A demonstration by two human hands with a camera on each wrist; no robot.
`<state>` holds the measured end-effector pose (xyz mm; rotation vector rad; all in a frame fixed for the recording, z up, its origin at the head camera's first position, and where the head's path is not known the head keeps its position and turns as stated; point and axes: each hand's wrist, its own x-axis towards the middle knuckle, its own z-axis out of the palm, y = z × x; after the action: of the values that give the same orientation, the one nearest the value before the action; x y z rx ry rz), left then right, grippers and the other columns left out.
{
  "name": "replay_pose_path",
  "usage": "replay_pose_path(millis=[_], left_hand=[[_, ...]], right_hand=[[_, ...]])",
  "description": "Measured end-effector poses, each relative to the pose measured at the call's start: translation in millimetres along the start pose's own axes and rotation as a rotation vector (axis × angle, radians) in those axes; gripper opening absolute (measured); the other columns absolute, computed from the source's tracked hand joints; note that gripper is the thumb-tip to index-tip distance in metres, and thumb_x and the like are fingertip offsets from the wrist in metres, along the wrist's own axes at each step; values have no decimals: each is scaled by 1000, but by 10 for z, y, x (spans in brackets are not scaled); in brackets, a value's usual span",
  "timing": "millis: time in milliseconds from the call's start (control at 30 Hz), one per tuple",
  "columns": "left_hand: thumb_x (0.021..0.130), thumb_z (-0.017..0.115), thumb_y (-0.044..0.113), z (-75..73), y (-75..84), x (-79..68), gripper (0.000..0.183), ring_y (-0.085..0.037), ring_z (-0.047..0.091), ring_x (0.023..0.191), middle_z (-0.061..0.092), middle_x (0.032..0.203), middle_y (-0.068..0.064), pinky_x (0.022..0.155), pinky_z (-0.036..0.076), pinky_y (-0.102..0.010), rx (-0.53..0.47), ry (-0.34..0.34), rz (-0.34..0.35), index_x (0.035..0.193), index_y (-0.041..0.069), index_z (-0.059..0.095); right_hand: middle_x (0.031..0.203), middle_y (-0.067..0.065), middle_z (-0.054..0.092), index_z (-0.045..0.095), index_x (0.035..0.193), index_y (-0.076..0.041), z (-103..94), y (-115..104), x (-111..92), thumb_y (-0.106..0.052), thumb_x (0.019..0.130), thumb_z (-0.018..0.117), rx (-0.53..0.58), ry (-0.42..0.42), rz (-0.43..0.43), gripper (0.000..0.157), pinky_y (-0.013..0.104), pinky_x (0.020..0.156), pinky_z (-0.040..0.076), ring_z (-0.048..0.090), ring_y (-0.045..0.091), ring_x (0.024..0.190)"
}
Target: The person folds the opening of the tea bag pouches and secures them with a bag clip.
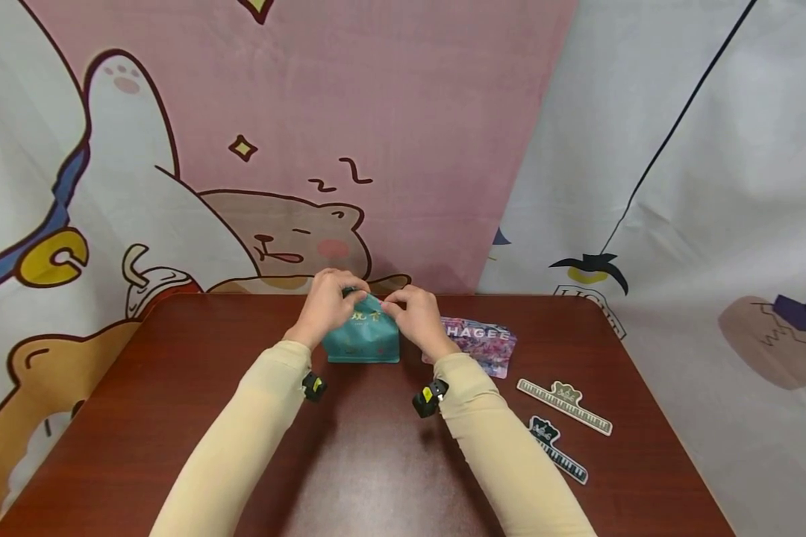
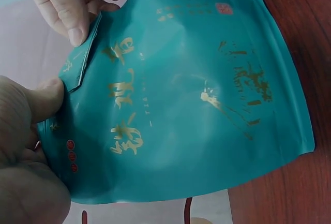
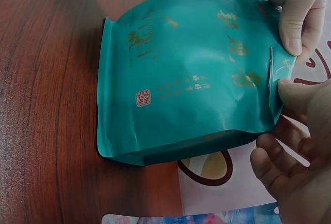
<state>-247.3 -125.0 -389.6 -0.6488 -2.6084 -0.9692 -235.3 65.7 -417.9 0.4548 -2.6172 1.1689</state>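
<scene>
Head view: left fingers (image 1: 349, 283), right fingers (image 1: 400, 295) pinch folded top (image 2: 81, 61) of glossy, flat-bottomed teal pouch (image 1: 363, 344), apparently plastic.

A cartoon-printed cloth backdrop (image 1: 430, 127) — pink and white — hangs behind a reddish-brown table (image 1: 175, 388).

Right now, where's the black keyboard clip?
Head view, right: the black keyboard clip lies on the table below the cream clip, beside the right sleeve.

Teal pouch (image 2: 178, 100) with gold lettering (image 2: 124, 99)
</scene>
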Motion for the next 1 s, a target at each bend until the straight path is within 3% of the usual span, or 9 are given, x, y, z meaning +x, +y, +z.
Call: replay_pose_path(millis=[167,400,800,1000], left_hand=[[94,75,9,9,4,-6,7,-31,69,97,76,91,-5,118,33,-48,14,-20,-24,95,9,82],[99,69,11,7,-2,-12,11,-38,59,122,75,103,-9,120,27,-52,-8,-59,-66,98,9,79],[95,76,17,83,-52,-9,11,-33,68,99,75,94,-10,116,31,-57,41,-5,24,90,7,79],[92,79,15,89,-60,-5,8,-32,69,96,76,93,-9,114,33,-56,50,10,38,89,7,79]], right_hand=[[93,11,73,82,97,-4,22,25,-3,-15,95,76,0,20,-41,13,43,79,57,68,31,87],[93,9,75,83,93,-5,53,32,9,-14,93,78,5,63,-64,10,44,80,57,70,30,87],[93,8,75,83,94,-5,72,26,-10,-14,93,78,-53,85,-108,10,47,91,55,68,31,89],[92,7,75,83,95,-4,73,35,-3,-12,92,79,-44,83,-131,9,43,81,58,71,27,87]])
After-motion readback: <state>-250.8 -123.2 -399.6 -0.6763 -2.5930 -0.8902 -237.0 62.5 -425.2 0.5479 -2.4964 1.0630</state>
